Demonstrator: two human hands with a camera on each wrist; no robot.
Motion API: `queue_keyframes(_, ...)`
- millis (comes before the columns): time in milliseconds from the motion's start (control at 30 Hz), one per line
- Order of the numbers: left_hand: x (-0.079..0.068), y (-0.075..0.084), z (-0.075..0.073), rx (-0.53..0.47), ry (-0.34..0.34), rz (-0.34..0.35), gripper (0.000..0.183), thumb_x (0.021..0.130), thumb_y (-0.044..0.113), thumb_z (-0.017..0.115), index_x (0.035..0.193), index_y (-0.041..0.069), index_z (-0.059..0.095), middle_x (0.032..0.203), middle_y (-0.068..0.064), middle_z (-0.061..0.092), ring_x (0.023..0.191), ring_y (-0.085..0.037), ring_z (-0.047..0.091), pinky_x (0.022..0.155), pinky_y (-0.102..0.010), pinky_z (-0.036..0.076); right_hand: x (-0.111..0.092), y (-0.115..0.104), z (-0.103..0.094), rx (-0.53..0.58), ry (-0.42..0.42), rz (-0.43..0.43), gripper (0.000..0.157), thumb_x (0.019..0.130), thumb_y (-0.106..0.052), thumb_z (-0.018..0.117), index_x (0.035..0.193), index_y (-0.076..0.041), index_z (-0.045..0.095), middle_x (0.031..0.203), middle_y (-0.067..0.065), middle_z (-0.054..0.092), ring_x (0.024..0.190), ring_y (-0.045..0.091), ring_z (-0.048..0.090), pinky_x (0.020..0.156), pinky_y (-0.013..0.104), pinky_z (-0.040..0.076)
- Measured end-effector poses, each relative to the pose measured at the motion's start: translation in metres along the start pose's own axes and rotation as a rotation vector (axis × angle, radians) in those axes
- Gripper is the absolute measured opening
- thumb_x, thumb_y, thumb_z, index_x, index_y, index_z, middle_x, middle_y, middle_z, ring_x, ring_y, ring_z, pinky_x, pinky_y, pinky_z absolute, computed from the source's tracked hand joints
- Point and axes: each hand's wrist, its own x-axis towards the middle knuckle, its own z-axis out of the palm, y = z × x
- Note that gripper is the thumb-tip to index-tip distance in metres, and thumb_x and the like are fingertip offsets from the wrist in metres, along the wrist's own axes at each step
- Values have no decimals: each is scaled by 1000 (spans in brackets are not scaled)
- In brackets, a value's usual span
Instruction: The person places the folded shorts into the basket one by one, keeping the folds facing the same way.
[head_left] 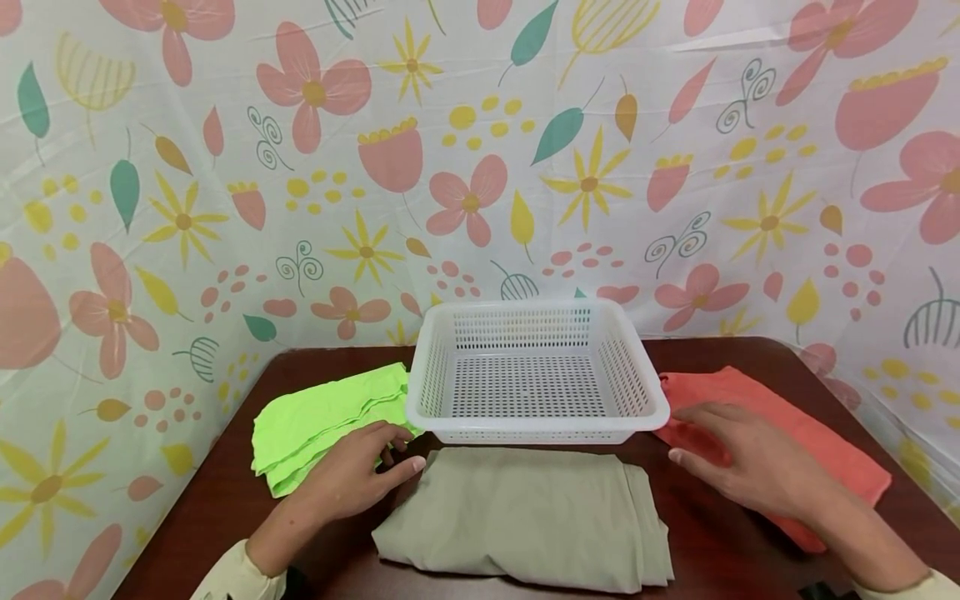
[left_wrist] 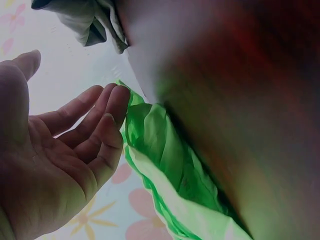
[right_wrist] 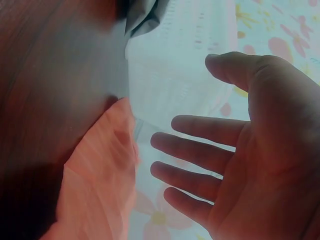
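A white plastic basket (head_left: 536, 423) with perforated walls stands at the back middle of the table. In front of it lies a folded grey-beige cloth (head_left: 525, 517). My left hand (head_left: 360, 471) hovers over the inner edge of a folded bright green cloth (head_left: 322, 412), fingers loosely bent and holding nothing. In the left wrist view the fingertips (left_wrist: 120, 97) are close to the green cloth (left_wrist: 170, 165). On the other side my right hand (head_left: 750, 458) is over a folded coral-red cloth (head_left: 810, 442). Its fingers (right_wrist: 195, 150) are spread and bare in the right wrist view, beside the red cloth (right_wrist: 100, 180).
The dark reddish-brown table (head_left: 337, 567) bears all the cloths. A white curtain (head_left: 480, 125) with flower and leaf prints hangs behind the table and along its sides, near the basket's back rim.
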Motion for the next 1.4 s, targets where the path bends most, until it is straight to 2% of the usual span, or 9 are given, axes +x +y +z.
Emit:
queue_keyframes(300,0,1,4,-33,-38,39,56,101,61,64,130,14,71,108,8,69,85,2,63,79,-31,56,1,-4,8,-12,-5,-33,50,91,-49,83,129,-19,74,125,-2,71,118,26,67,97,59,55)
queue_keyframes(467,1,3,4,-45,-60,41,54,102,57,66,132,13,70,112,4,70,84,2,63,78,-32,56,0,-8,11,-21,10,-57,49,89,-45,85,131,-20,74,126,-5,71,117,22,67,96,55,56)
queue_keyframes(733,2,3,5,-98,-122,42,67,101,62,64,138,6,66,119,-3,73,86,0,66,78,-33,57,1,-12,14,-34,20,-90,48,90,-44,85,132,-24,74,126,-10,71,117,17,66,95,52,57)
queue_keyframes(1067,0,5,7,-122,-166,82,75,100,64,63,145,4,61,131,-6,70,97,-9,69,78,-32,57,0,-17,19,-15,-19,-89,50,91,-45,84,135,-26,72,128,-12,69,116,14,66,95,50,57)
queue_keyframes(1300,-3,5,10,-87,-170,104,78,101,65,61,148,4,58,144,-10,63,124,-23,64,98,-47,54,-1,-20,24,-4,-39,-85,54,92,-49,82,138,-26,70,134,-9,67,122,18,64,96,52,56)
queue_keyframes(1400,-3,7,10,-97,-183,100,79,100,66,61,149,3,56,143,-9,63,125,-23,63,100,-48,53,-1,-22,27,5,-45,-86,56,92,-52,80,140,-24,69,135,-6,67,124,21,64,96,53,56)
